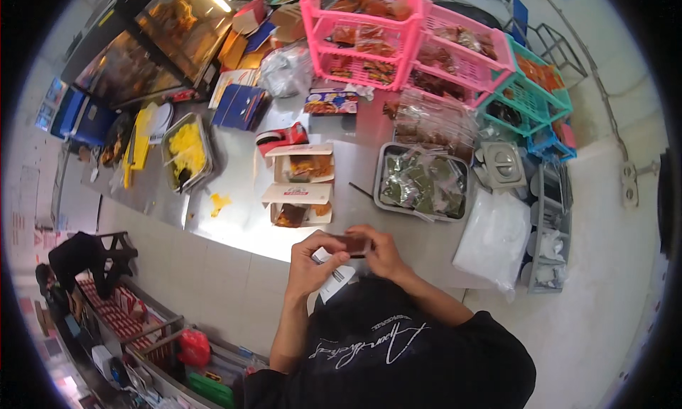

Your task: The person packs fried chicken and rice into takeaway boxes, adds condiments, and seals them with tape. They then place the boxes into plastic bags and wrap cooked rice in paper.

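Observation:
Just over the near edge of the steel table, my left hand point(317, 260) and my right hand point(382, 252) hold a small dark brown packet point(356, 245) between their fingers. A printed paper slip point(337, 284) is also tucked in my left hand, hanging below it. Beyond the hands stand two open cardboard food boxes point(297, 193), one behind the other, each with a sauce-like packet and orange-brown food inside. Right of them, a metal tray point(377, 188) holds clear packets of green leafy food. A red and black object point(282, 137) lies behind the boxes.
Pink baskets point(362, 23) and green baskets point(525, 97) of packets line the back. A tray of yellow food point(187, 148) and a yellow board with a knife point(139, 137) are at left. A stack of plastic bags point(493, 238) lies right. Another person point(80, 260) bends over at far left.

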The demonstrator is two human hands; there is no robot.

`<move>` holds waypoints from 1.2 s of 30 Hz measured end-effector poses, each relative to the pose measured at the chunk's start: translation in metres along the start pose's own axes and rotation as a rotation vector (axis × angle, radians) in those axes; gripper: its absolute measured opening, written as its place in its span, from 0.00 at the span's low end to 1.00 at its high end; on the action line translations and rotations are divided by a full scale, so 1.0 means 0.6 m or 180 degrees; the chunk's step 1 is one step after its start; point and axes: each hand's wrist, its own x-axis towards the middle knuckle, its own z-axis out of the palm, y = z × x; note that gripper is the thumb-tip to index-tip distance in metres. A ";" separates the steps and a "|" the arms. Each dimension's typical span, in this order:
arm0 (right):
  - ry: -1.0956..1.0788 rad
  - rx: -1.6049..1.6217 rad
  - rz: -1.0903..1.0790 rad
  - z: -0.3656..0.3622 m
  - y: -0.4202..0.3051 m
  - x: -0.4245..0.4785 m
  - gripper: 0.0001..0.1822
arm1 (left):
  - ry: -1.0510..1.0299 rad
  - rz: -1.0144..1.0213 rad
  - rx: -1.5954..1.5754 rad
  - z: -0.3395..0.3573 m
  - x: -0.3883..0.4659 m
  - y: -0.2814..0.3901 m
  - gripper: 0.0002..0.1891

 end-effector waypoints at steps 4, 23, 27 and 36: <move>0.1302 0.0466 0.0631 -0.096 0.095 0.023 0.18 | 0.0514 -0.0136 0.0364 0.016 0.014 -0.013 0.22; -0.0689 -0.3124 0.0276 -0.119 0.156 0.209 0.07 | 0.2155 -0.1463 0.0569 -0.035 -0.187 -0.234 0.12; -0.1094 -0.4267 0.0427 -0.029 0.237 0.203 0.08 | 0.1182 -0.1139 0.0441 -0.012 -0.098 -0.224 0.22; -0.0619 -0.4454 0.0526 -0.031 0.248 0.221 0.11 | 0.1013 -0.0671 0.2154 0.066 -0.060 -0.332 0.31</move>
